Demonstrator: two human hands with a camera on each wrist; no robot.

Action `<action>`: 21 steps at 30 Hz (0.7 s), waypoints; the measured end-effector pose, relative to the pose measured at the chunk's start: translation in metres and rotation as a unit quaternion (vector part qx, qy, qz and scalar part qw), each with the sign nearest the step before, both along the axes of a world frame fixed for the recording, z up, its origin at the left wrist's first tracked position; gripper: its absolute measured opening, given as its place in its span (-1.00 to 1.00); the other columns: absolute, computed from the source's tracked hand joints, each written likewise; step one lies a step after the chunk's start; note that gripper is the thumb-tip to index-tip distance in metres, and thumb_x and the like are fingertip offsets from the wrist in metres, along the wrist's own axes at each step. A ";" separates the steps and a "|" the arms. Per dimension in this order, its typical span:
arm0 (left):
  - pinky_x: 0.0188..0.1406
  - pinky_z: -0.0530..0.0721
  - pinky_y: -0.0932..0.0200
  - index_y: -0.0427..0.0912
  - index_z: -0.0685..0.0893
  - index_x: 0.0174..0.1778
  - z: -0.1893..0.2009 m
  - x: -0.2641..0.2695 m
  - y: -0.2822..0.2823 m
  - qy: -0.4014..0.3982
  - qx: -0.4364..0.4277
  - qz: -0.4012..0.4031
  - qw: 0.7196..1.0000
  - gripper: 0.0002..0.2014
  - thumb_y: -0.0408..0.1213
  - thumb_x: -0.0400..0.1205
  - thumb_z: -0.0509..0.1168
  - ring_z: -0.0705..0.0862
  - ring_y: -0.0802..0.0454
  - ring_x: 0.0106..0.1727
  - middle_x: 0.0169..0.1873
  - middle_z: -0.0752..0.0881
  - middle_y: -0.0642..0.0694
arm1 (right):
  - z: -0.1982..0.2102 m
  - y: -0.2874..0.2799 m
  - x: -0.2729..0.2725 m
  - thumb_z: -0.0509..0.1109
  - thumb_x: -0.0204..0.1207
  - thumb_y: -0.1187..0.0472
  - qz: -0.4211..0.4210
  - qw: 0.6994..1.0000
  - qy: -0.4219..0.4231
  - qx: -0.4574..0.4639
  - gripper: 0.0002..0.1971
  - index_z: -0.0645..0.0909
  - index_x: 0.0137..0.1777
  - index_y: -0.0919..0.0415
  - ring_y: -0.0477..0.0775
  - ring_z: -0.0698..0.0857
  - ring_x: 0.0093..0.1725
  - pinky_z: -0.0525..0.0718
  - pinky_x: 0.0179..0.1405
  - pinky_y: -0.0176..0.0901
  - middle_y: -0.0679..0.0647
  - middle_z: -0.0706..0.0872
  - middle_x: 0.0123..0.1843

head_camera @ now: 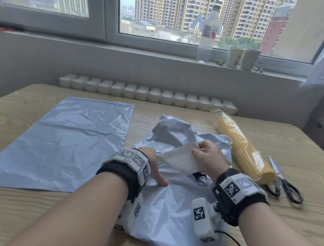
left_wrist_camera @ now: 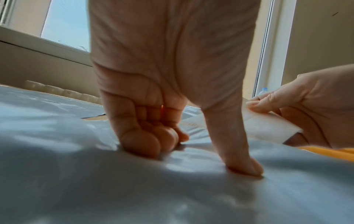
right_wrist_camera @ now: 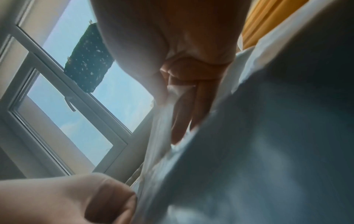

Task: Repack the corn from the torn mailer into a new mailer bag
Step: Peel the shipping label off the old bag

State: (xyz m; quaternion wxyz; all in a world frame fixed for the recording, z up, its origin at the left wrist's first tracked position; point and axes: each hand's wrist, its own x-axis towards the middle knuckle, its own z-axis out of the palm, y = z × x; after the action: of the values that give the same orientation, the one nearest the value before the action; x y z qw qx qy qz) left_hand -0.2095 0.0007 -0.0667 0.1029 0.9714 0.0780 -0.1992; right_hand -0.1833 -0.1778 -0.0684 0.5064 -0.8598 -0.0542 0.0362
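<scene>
Wood-grain table (head_camera: 12,216): my left hand (head_camera: 150,163), fingers curled, pins the crinkled grey torn mailer (head_camera: 174,210); my right hand (head_camera: 208,158) pinches its white label (head_camera: 181,158) (papery, half-peeled).

Bare desk (head_camera: 180,113) strip between new mailer (head_camera: 64,138) and torn mailer (head_camera: 170,206); on the right, crowded by yellow pack (head_camera: 242,149) and scissors (head_camera: 288,184).

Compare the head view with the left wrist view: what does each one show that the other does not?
Only the head view shows the flat new mailer, scissors and paper cups. Only the left wrist view shows the left hand from below: curled fingers and thumb pressing the torn mailer. Both show the right hand pinching the white label.
</scene>
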 end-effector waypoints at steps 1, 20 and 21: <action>-0.06 0.66 0.13 -0.23 0.65 0.14 0.001 0.000 -0.001 0.003 -0.001 -0.001 1.000 -0.25 0.26 0.21 0.57 0.72 -0.07 -0.10 -0.19 0.70 -0.06 | 0.002 -0.001 0.000 0.27 0.53 0.44 0.010 1.000 0.012 0.018 -0.77 0.55 -0.14 0.04 0.22 0.71 -0.10 0.73 -0.10 0.12 0.22 0.72 0.01; -0.10 0.78 0.09 -0.29 0.77 -0.09 0.014 0.008 0.003 -0.104 -0.085 0.016 0.991 -0.58 -0.06 0.31 0.62 0.72 0.00 -0.30 -0.35 0.75 -0.08 | 0.019 0.016 -0.006 0.60 0.36 0.11 0.119 0.979 -0.002 -0.167 -0.77 0.72 -0.02 0.13 -0.19 0.60 -0.29 0.49 -0.38 -0.35 -0.07 0.67 -0.22; -0.13 0.77 0.12 -0.27 0.77 -0.09 0.011 0.008 0.002 -0.096 -0.077 0.014 0.992 -0.56 -0.02 0.29 0.62 0.74 0.00 -0.27 -0.32 0.76 -0.08 | 0.018 0.016 -0.006 0.59 0.37 0.09 0.117 0.978 0.003 -0.171 -0.82 0.70 -0.13 0.12 -0.18 0.59 -0.33 0.47 -0.41 -0.34 -0.07 0.65 -0.29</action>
State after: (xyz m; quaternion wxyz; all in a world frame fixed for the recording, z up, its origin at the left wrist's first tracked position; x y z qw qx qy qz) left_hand -0.2013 0.0032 -0.0555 0.1877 0.9739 0.0660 -0.1087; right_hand -0.1894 -0.1616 -0.0506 0.3445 -0.9213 -0.1457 0.1065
